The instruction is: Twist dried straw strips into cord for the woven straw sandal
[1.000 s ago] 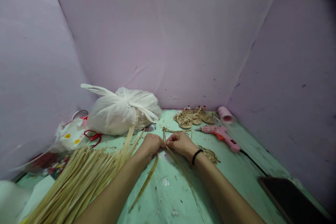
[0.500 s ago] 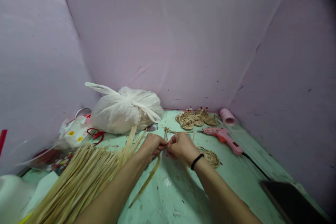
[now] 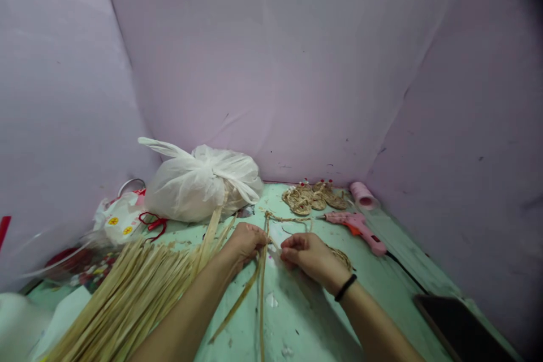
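Observation:
My left hand (image 3: 246, 241) is closed in a pinch on a twisted straw braid (image 3: 268, 220) that runs away from me over the green table (image 3: 382, 288). Loose straw strands (image 3: 259, 288) trail from that hand toward me. My right hand (image 3: 309, 257), with a black band on the wrist, is closed on a thin strand just right of the braid. A small coiled straw mat (image 3: 341, 257) lies behind the right hand.
A big bundle of straw strips (image 3: 127, 294) lies at left. A tied white plastic bag (image 3: 201, 181), red scissors (image 3: 153, 222), small woven straw pieces (image 3: 311, 198), a pink glue gun (image 3: 356, 226), a pink spool (image 3: 360, 195) and a dark slab (image 3: 462, 328) sit around. Lilac walls enclose the table.
My right hand has drawn back to the right, away from the left hand. A long strand now hangs straight down toward me from the left hand.

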`<state>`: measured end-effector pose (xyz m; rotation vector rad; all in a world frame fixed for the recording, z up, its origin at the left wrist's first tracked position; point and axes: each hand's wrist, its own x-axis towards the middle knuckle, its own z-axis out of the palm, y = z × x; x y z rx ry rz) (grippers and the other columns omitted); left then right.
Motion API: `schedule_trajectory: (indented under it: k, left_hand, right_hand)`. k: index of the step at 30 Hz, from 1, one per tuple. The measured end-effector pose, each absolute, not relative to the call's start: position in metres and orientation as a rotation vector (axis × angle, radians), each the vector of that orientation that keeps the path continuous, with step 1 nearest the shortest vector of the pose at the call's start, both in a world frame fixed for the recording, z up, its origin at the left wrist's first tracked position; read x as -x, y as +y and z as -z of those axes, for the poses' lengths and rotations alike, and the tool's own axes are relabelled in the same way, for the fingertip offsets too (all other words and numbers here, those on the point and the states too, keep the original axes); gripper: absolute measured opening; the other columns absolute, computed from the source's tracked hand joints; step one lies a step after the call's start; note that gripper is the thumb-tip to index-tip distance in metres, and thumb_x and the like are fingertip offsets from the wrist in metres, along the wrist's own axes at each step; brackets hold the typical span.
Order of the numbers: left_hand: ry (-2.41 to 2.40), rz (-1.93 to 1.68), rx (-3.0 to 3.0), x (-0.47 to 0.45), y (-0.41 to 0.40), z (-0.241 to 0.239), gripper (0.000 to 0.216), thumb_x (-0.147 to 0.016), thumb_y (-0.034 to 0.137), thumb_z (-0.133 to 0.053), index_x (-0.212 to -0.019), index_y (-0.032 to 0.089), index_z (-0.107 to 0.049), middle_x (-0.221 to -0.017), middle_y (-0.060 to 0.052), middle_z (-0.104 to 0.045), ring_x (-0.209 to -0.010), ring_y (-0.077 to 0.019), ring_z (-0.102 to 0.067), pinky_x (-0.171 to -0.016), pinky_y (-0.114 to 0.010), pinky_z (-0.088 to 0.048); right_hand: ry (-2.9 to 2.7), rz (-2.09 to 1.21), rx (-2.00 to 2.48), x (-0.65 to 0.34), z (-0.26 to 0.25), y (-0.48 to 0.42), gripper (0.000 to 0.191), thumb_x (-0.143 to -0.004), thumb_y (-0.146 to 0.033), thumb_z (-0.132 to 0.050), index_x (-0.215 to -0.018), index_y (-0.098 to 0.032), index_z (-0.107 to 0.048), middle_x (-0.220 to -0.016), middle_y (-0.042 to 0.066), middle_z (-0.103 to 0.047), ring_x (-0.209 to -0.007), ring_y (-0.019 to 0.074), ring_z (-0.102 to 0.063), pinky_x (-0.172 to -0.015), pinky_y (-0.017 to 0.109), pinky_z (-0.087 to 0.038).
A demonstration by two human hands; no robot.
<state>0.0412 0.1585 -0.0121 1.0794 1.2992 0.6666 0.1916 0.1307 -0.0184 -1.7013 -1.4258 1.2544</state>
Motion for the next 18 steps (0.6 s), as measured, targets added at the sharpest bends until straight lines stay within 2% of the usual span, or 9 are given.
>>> schedule_trajectory:
  k: [4,7,12,15,18]
  left_hand:
    - [1.238,-0.68,-1.099,-0.039,0.159,0.013,0.009,-0.054,0.019,-0.052,-0.051,0.015,-0.045,-0.034,0.009,-0.03,-0.026,-0.0012,-0.017,-0.03,-0.018,-0.005]
    - [1.224,-0.681,-1.095,-0.038,0.16,0.016,0.008,-0.054,0.019,-0.051,-0.052,0.016,-0.044,-0.034,0.01,-0.028,-0.026,-0.0013,-0.016,-0.03,-0.018,-0.005]
    - [1.253,-0.665,-1.117,-0.04,0.16,0.017,0.009,-0.053,0.021,-0.052,-0.053,0.016,-0.044,-0.035,0.009,-0.029,-0.026,-0.0015,-0.017,-0.03,-0.018,-0.006]
    - [1.252,-0.658,-1.119,-0.039,0.16,0.016,0.012,-0.053,0.024,-0.054,-0.054,0.016,-0.045,-0.035,0.01,-0.028,-0.027,-0.0014,-0.017,-0.03,-0.018,-0.005]
    - [1.239,-0.667,-1.1,-0.037,0.162,0.016,0.012,-0.053,0.024,-0.054,-0.055,0.016,-0.045,-0.036,0.009,-0.03,-0.027,-0.0011,-0.017,-0.03,-0.018,-0.004]
  right_hand:
    - [-1.549,-1.003,1.706,-0.19,0.034,0.126,0.009,-0.061,-0.023,-0.058,-0.059,-0.014,-0.059,-0.05,0.0,-0.053,-0.044,0.0077,-0.041,-0.041,0.018,-0.026]
    - [-1.622,-0.967,1.759,-0.19,0.035,0.127,0.016,-0.062,-0.025,-0.056,-0.052,-0.014,-0.057,-0.045,-0.002,-0.047,-0.042,0.0065,-0.037,-0.04,0.018,-0.023]
    - [-1.646,-1.147,1.793,-0.188,0.027,0.124,0.012,-0.06,-0.018,-0.052,-0.048,-0.014,-0.052,-0.035,-0.006,-0.036,-0.033,0.0042,-0.031,-0.036,0.017,-0.023]
    - [-1.631,-1.239,1.756,-0.191,0.022,0.121,0.012,-0.058,-0.016,-0.053,-0.047,-0.015,-0.049,-0.035,-0.007,-0.036,-0.032,0.0038,-0.03,-0.034,0.017,-0.023]
    - [-1.593,-1.424,1.634,-0.198,0.017,0.12,0.003,-0.057,-0.015,-0.056,-0.056,-0.015,-0.052,-0.041,-0.006,-0.044,-0.033,0.0041,-0.033,-0.033,0.017,-0.026]
